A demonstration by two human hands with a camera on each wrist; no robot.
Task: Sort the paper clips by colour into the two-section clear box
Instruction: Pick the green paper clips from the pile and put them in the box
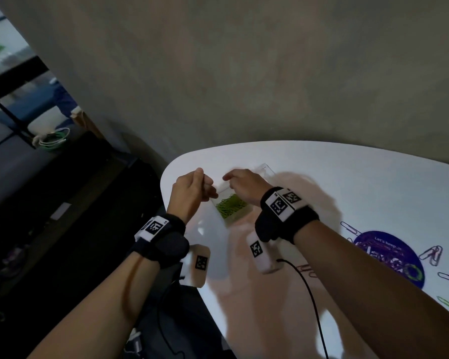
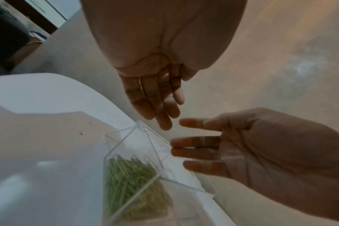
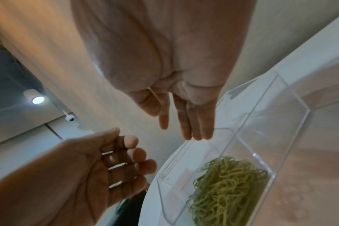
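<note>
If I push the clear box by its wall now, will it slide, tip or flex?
The clear box would probably slide easily: thin plastic on a smooth white table. It sits near the table's edge, so a push that way risks a fall. The green paper clips fill only one section, so it may pivot around that heavier end.
</note>
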